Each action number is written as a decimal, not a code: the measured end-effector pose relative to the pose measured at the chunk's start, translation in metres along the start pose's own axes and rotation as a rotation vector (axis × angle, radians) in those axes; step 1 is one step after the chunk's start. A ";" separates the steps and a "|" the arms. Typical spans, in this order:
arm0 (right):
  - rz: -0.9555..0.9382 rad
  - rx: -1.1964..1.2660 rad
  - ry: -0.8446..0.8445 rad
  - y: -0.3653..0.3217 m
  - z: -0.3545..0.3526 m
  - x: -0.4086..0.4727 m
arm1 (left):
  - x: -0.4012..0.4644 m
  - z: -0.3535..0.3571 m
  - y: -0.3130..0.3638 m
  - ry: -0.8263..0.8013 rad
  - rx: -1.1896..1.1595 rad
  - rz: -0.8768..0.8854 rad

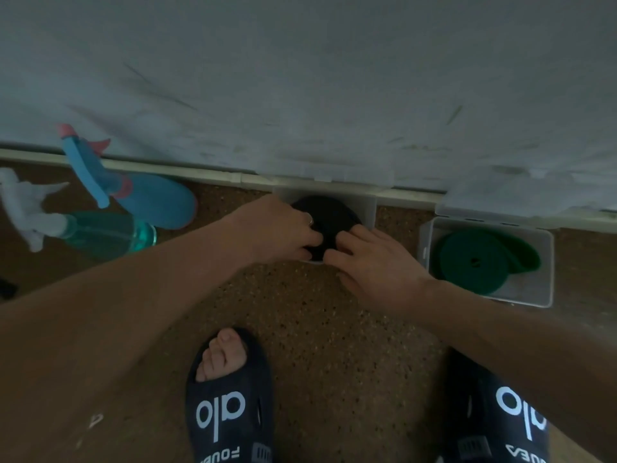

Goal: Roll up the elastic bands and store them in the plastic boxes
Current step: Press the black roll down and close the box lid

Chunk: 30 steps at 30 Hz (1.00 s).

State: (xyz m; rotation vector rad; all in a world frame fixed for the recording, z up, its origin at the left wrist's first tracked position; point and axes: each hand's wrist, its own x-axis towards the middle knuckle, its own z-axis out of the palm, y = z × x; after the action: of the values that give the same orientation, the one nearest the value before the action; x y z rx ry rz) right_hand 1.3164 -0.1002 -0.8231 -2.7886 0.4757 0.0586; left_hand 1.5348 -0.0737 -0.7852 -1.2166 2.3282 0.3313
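Both hands' fingers (314, 237) press the rolled black band (329, 222) (dark, blurred) into its clear box (369, 203).

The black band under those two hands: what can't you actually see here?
- Black band, head view: the left hand and right hand cover its near part.
- Clear box holding it: mostly hidden by the hands.
- Green band: its loose tail looks blurred.
- Spray bottles: motion-blurred.
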 end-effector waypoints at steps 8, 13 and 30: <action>-0.059 -0.014 0.084 0.000 -0.006 -0.003 | -0.027 0.028 0.002 0.330 -0.134 -0.109; -0.005 0.038 0.115 -0.001 -0.010 -0.007 | -0.032 0.022 0.000 0.406 -0.471 -0.210; 0.435 0.464 0.577 0.014 -0.055 -0.011 | -0.050 -0.006 0.009 0.524 -0.571 -0.453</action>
State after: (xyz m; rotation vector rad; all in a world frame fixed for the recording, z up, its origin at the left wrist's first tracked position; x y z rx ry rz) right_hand 1.3005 -0.1266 -0.7742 -2.1686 1.0680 -0.6829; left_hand 1.5495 -0.0364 -0.7538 -2.2918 2.3352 0.5953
